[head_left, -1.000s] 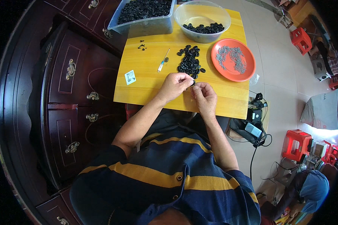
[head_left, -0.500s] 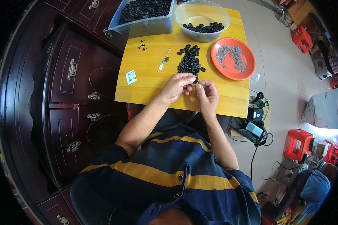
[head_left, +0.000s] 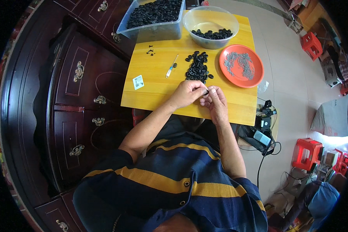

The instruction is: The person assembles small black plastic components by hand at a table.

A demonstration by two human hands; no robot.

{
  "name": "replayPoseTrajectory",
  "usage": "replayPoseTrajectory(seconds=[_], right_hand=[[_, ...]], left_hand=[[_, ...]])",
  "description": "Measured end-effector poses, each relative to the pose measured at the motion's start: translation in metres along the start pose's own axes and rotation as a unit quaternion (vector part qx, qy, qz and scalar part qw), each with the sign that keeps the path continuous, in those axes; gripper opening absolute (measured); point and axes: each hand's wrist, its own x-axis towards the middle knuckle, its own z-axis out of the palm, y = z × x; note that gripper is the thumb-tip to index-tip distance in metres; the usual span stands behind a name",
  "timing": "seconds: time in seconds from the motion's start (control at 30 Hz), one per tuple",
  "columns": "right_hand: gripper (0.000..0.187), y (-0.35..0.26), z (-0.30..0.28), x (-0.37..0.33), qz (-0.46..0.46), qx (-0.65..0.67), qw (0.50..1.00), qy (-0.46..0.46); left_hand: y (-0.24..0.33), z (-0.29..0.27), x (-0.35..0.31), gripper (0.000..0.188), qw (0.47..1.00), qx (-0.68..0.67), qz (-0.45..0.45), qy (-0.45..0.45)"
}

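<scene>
Over the near part of the yellow table (head_left: 154, 96), my two hands meet at the fingertips. My left hand (head_left: 186, 93) pinches a small black oval part (head_left: 206, 92) between thumb and fingers. My right hand (head_left: 218, 105) is closed against the same part, its thumb and fingertips pressed together; whether a tiny pin is in them cannot be made out. Just beyond the hands lies a pile of black oval parts (head_left: 197, 69) with holes. To its right, an orange-red plate (head_left: 236, 80) carries many thin grey metal pins (head_left: 243, 63).
A clear tub (head_left: 154, 31) and a round clear bowl (head_left: 190, 28), both with black parts, stand at the back. Left of the pile lie a thin tool with a clear handle (head_left: 169, 72), a white label (head_left: 138, 82) and black scraps (head_left: 150, 52). Dark drawers (head_left: 77, 96) flank the left.
The view has shifted slightly, so the table sits lower in it. My fingers have closed in around the black part, which now shows less between the fingertips.
</scene>
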Motion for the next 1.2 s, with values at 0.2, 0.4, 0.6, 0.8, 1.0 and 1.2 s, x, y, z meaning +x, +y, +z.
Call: replayPoseTrajectory(seconds=[0.2, 0.4, 0.6, 0.8, 1.0, 1.2], right_hand=[[0.019, -0.004, -0.002, 0.0, 0.017, -0.017, 0.999, -0.024], [0.022, 0.0, 0.001, 0.001, 0.001, -0.051, 0.999, 0.018], [0.015, -0.003, 0.0, 0.002, 0.011, -0.01, 0.999, 0.036], [0.011, -0.005, 0.001, 0.004, 0.033, 0.01, 0.997, 0.074], [0.01, -0.008, -0.003, 0.004, 0.038, 0.054, 0.996, 0.065], [0.008, -0.004, -0.01, 0.008, 0.031, 0.066, 0.996, 0.059]], left_hand=[[0.014, -0.004, -0.001, 0.011, 0.98, 0.177, 0.091, 0.027], [0.007, -0.034, -0.001, 0.017, 0.974, 0.149, 0.044, 0.163], [-0.008, -0.096, 0.01, 0.027, 0.804, 0.515, 0.069, 0.288], [-0.022, -0.105, 0.018, 0.026, 0.825, 0.519, -0.066, 0.212], [-0.018, -0.106, 0.009, 0.013, 0.832, 0.503, -0.072, 0.221], [0.027, -0.066, -0.025, 0.008, 0.926, 0.337, 0.048, 0.163]])
